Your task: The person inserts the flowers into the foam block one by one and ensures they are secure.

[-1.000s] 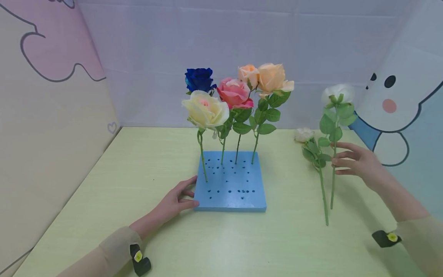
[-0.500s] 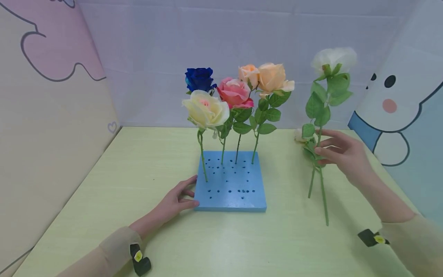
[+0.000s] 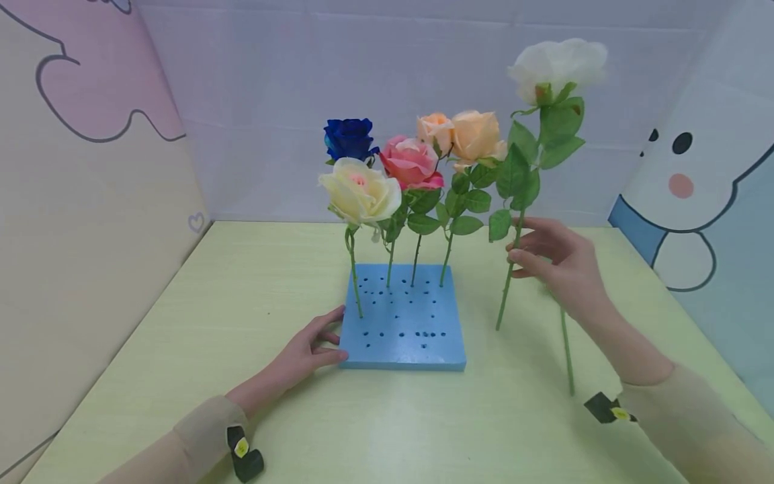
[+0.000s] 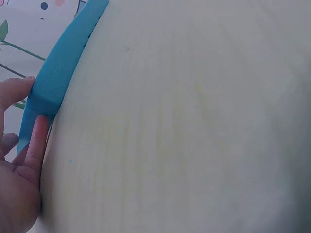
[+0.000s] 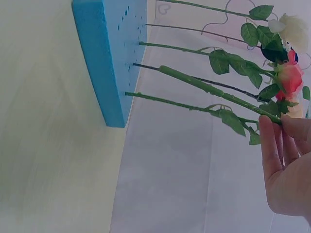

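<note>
My right hand (image 3: 562, 265) pinches the green stem of a white rose (image 3: 559, 67) and holds it upright above the table, right of the blue foam block (image 3: 396, 355). In the right wrist view the stem (image 5: 194, 83) sits between thumb and fingers, its lower end free in the air. My left hand (image 3: 299, 349) rests against the block's left side, with fairly straight fingers touching it; the left wrist view shows its fingers on the block's edge (image 4: 58, 73). Standing in the block are a cream rose (image 3: 361, 193), a pink rose (image 3: 411, 163), a dark blue rose (image 3: 349, 139) and peach roses (image 3: 476, 136).
Another flower lies on the table to the right; its stem (image 3: 567, 356) shows, while its head is hidden behind my right hand. Several small holes dot the block's top. A pale curtain (image 3: 260, 114) hangs behind the table, with printed cartoon panels at both sides.
My right hand has lifted the white rose and carried it left, toward the block. The left hand and the standing roses have stayed in place.
</note>
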The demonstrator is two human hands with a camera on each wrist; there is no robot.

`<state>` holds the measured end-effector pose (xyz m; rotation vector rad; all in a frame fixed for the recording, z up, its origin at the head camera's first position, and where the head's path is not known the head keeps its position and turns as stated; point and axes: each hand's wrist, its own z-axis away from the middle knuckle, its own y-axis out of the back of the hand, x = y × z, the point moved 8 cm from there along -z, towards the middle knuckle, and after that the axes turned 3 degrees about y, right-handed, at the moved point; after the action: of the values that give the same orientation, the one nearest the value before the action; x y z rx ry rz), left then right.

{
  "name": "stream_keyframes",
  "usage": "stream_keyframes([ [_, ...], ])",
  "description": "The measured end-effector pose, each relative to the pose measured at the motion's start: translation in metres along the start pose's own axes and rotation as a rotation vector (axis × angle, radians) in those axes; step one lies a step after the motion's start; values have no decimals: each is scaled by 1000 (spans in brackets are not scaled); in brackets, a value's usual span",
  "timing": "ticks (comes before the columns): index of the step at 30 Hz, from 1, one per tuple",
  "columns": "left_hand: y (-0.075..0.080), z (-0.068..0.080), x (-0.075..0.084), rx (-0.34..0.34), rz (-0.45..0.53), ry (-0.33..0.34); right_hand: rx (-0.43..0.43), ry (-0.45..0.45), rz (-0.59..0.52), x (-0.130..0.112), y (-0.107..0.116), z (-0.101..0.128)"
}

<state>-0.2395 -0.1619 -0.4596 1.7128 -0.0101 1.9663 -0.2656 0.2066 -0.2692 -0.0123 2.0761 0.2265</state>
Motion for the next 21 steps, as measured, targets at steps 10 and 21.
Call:
stream_keyframes([
  [10, 0, 1, 0, 14, -12, 22, -17, 60, 94, 2, -48, -8],
  [21, 0, 2, 1, 15, -16, 31, -9, 116, 105, 16, -89, -14],
])
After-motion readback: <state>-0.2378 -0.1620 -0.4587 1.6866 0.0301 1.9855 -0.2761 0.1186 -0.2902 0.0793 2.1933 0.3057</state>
